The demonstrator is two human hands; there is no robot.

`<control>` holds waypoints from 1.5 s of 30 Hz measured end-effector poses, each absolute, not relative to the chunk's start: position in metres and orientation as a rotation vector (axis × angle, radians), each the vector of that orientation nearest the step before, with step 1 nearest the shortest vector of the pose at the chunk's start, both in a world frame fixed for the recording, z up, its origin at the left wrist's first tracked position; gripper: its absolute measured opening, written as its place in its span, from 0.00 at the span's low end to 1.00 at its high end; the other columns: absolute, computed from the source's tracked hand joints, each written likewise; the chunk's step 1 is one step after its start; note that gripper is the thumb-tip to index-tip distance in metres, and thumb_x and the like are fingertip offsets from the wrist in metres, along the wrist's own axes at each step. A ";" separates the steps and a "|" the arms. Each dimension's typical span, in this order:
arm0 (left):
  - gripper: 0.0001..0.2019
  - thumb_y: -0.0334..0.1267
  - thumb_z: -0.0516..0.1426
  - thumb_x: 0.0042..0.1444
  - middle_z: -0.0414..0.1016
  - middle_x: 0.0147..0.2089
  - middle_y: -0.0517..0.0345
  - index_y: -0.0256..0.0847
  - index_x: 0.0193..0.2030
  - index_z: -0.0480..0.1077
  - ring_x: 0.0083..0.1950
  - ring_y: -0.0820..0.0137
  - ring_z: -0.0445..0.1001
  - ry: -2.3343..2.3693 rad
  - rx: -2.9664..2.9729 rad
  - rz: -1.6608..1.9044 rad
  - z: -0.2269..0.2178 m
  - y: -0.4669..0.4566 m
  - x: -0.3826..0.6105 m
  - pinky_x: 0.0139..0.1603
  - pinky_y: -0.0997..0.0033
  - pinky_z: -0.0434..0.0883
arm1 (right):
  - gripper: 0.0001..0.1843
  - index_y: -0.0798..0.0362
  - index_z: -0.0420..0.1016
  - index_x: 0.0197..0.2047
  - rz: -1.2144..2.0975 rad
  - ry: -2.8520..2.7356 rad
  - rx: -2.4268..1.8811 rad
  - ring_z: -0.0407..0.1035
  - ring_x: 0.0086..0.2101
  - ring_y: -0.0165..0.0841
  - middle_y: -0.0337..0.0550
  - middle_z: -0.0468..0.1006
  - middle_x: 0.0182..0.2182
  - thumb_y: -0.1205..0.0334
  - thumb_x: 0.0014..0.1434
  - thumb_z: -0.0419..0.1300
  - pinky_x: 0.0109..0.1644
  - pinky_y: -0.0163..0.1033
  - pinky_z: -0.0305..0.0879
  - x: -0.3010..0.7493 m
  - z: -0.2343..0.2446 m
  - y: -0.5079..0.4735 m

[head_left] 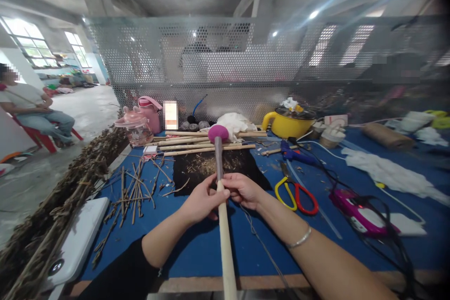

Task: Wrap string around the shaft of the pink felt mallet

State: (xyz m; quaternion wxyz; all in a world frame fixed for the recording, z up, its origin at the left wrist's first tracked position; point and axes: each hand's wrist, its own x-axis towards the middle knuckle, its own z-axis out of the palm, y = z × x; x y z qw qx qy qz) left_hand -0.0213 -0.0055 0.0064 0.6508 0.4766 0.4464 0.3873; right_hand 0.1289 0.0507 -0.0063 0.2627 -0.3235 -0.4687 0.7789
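A long pale wooden stick (227, 243) runs up from the bottom edge between my hands. Its upper part is wrapped in grey-brown yarn (218, 157) and topped by a purple, rounded head (218, 133). My left hand (204, 198) is closed round the stick, thumb on top, just below where the wrapping begins. With pinched fingers, my right hand (242, 190) grips the stick at the lower end of the wrapping. A thin grey strand (258, 236) trails from near my right hand to the table's front edge. Beneath lies a black cloth (197, 173) strewn with wood bits.
Scissors (295, 194) with yellow and red handles, a blue glue gun (298, 154) and a magenta device (363, 213) with cables lie right. Twigs (133, 192) and a white power bank (79, 239) are left. Behind are wooden sticks (193, 143), a yellow pot (291, 122) and a perforated screen (211, 65).
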 end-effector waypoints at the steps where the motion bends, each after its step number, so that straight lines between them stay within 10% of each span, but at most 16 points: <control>1: 0.33 0.44 0.62 0.45 0.68 0.22 0.63 0.36 0.56 0.57 0.19 0.76 0.68 1.080 1.122 0.903 0.005 -0.006 -0.020 0.16 0.80 0.64 | 0.14 0.58 0.65 0.30 2.085 -1.282 -0.925 0.38 0.12 0.16 0.27 0.55 0.13 0.58 0.45 0.64 0.14 0.28 0.28 0.129 -0.005 0.050; 14: 0.28 0.40 0.59 0.49 0.74 0.36 0.49 0.38 0.56 0.58 0.32 0.69 0.76 0.805 0.922 0.889 0.010 -0.007 -0.018 0.26 0.77 0.70 | 0.15 0.58 0.65 0.28 2.112 -1.288 -0.887 0.45 0.12 0.17 0.29 0.58 0.12 0.55 0.49 0.62 0.14 0.27 0.32 0.129 -0.007 0.050; 23: 0.41 0.42 0.64 0.40 0.64 0.17 0.68 0.29 0.58 0.53 0.16 0.79 0.61 1.177 1.135 0.973 0.001 -0.005 -0.017 0.17 0.80 0.62 | 0.16 0.56 0.62 0.25 1.917 -1.420 -1.038 0.40 0.11 0.18 0.26 0.53 0.10 0.52 0.47 0.62 0.13 0.29 0.32 0.126 -0.012 0.049; 32: 0.31 0.40 0.62 0.44 0.71 0.30 0.57 0.37 0.55 0.60 0.29 0.72 0.74 0.898 0.952 0.881 0.010 -0.007 -0.020 0.26 0.77 0.68 | 0.16 0.56 0.62 0.25 2.063 -1.322 -0.977 0.47 0.12 0.17 0.29 0.58 0.13 0.53 0.47 0.62 0.15 0.27 0.32 0.124 -0.001 0.044; 45: 0.35 0.42 0.65 0.39 0.68 0.20 0.62 0.30 0.53 0.61 0.19 0.77 0.67 1.031 1.055 0.928 0.005 -0.005 -0.022 0.22 0.78 0.66 | 0.18 0.55 0.61 0.28 2.013 -1.382 -1.014 0.38 0.12 0.17 0.25 0.52 0.11 0.52 0.46 0.63 0.15 0.29 0.30 0.127 -0.001 0.047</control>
